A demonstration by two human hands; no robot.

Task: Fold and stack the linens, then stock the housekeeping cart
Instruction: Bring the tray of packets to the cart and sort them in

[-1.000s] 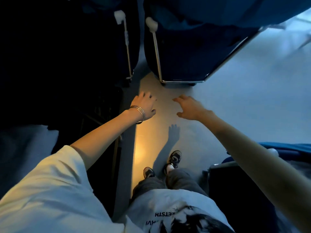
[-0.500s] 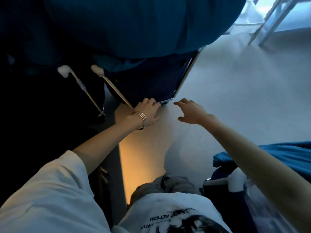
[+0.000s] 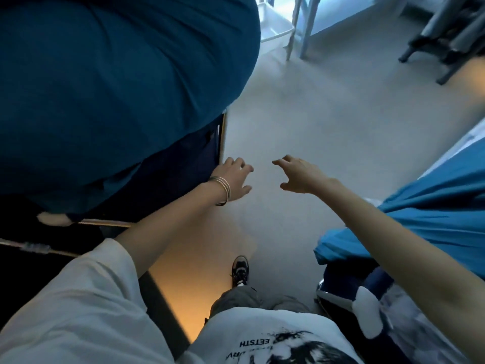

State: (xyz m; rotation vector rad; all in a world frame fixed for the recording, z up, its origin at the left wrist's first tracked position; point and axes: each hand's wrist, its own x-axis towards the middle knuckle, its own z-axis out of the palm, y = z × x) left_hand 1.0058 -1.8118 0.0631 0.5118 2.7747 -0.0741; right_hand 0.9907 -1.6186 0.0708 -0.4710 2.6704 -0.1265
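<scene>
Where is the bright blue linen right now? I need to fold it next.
In the head view the bright blue linen lies at the right edge, under the outstretched right arm, beside the person's right leg.

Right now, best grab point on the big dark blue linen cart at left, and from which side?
Probably the metal corner post of the dark blue linen cart, approached from the aisle side. It stands bare and near upright beside the open left hand, while the bulging fabric above offers nothing firm. The right hand is open over the floor, holding nothing.
</scene>
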